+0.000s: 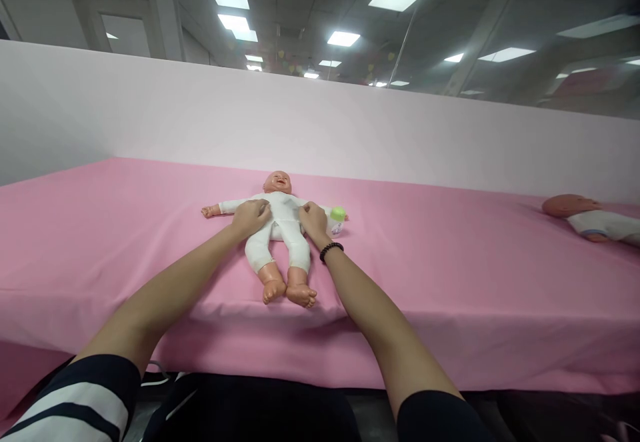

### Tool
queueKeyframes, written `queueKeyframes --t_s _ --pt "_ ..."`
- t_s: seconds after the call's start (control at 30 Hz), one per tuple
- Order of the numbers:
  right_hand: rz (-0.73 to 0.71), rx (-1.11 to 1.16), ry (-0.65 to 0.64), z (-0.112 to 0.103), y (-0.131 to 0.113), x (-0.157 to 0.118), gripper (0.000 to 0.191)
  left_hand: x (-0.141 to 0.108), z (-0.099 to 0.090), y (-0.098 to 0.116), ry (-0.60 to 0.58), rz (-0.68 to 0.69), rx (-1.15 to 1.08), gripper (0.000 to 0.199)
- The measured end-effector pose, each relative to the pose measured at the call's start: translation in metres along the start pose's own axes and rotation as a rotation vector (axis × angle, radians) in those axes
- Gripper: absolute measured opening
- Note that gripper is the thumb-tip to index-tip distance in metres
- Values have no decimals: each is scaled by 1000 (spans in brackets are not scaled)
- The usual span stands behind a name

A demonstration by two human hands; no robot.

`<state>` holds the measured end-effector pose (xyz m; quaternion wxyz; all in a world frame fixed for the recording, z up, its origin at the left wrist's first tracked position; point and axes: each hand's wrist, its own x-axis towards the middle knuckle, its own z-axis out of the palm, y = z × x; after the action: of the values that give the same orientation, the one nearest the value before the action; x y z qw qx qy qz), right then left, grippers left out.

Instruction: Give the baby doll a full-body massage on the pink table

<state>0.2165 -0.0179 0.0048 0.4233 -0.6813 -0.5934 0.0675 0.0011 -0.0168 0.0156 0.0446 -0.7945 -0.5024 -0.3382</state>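
Fingers [263,208] L/R on doll [285,209], prob. pinching, btl [338,224] nearby

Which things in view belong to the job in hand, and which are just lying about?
In the job:
- near doll, both hands at its torso
- left hand
- right hand

Apparently lying about:
- green-capped bottle, beside the right hand
- second doll, far right

Pink-clothed table [450,262] | smiling doll [286,210] lies face up | green-capped bottle [337,223] is beside smiling doll's arm | second doll [595,222] lies well right of smiling doll
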Motion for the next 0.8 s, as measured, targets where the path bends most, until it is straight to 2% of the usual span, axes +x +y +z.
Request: queueKeyframes --t_s 0.2,0.37,0.43,0.53,0.63,0.73,0.8 --pt "148 -65 54 -15 29 17 23 7 13 -21 45 -120 -181 47" --pt "306 -69 110 -35 49 26 30 9 22 -46 25 -143 -139 53" --pt "255 -89 127 -35 51 28 32 10 25 -54 -35 -142 -70 57" --pt "-1 -121 105 -25 49 27 39 13 28 -60 -163 -149 38 61" --pt "-268 -164 -72 -9 45 25 49 14 26 -62 -280 -148 135 62" --pt "-312 -265 -296 -2 46 23 53 14 20 -65 -350 -115 216 64" --pt "-279 -346 -323 -6 50 23 55 12 14 -70 -385 -95 272 64"
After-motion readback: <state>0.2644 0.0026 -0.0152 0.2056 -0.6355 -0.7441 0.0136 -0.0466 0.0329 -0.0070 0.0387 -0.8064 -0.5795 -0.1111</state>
